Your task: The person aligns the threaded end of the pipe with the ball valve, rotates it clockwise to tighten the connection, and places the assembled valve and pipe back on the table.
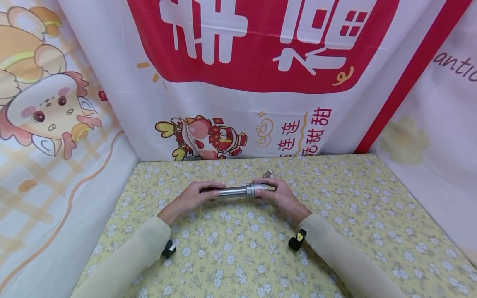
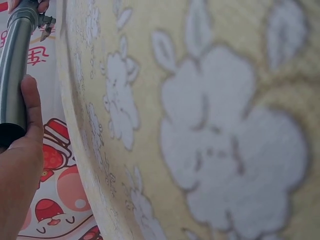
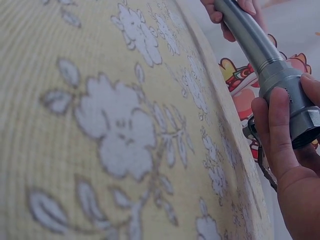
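Note:
A smooth silver metal pipe [image 1: 234, 192] lies crosswise between the hands, joined at its right end to a ball valve [image 1: 255, 189]. The left hand [image 1: 193, 195] holds the pipe near its left end, and in the left wrist view the thumb [image 2: 31, 97] runs along its side. The right hand [image 1: 278, 193] grips the valve; its fingers and thumb are on the valve body [image 3: 285, 85] in the right wrist view. A lever handle [image 1: 267, 174] sticks out behind the valve, partly hidden by the right hand. The valve's open end faces right.
Beneath lies a yellow flowered tablecloth [image 1: 231, 256]. A white and red printed cloth [image 1: 242, 87] hangs at the table's back edge, with printed cloths on the left [image 1: 44, 174] and right [image 1: 428, 124]. Small black devices are worn on both wrists.

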Tool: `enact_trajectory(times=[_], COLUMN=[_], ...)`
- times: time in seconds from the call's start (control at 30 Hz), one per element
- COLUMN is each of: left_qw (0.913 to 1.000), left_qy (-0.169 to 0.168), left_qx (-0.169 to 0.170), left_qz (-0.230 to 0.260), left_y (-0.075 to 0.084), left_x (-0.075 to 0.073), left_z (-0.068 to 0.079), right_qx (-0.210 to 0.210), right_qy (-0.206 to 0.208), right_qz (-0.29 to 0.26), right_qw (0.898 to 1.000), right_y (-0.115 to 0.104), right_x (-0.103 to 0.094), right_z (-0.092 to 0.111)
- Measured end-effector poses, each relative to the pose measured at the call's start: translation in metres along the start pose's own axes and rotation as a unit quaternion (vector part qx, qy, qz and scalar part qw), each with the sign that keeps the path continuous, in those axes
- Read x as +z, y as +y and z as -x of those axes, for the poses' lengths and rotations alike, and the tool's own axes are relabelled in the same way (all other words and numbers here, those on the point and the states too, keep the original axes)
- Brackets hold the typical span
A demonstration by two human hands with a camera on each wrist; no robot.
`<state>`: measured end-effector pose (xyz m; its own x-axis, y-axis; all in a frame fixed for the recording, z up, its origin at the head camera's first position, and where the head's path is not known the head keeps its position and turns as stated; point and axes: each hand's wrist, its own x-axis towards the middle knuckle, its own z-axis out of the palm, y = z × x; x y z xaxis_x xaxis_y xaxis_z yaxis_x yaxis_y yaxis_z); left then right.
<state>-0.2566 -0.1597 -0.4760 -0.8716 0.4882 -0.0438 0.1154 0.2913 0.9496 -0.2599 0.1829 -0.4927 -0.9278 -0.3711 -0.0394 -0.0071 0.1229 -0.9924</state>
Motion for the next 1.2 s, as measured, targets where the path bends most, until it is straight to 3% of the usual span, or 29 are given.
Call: enact_trajectory(times=[0.27,1.2], left_qw=[0.999,0.9989], left_qy=[0.013,0.005], left_qx=[-0.002,0.004], left_qz=[-0.042,-0.046], left_y=[0.0015,-0.0003], left_x=[0.0,-0.0005], left_z=[0.0006,-0.0021], right_qx=[0.0,0.011], right_qy=[0.0,0.0], right_qz=[-0.002,-0.008], right_qw=[1.0,1.0], right_y=[-0.0004,0.0004], right_x=[-0.0002,-0.0017], right_z=[0.0004,0.0])
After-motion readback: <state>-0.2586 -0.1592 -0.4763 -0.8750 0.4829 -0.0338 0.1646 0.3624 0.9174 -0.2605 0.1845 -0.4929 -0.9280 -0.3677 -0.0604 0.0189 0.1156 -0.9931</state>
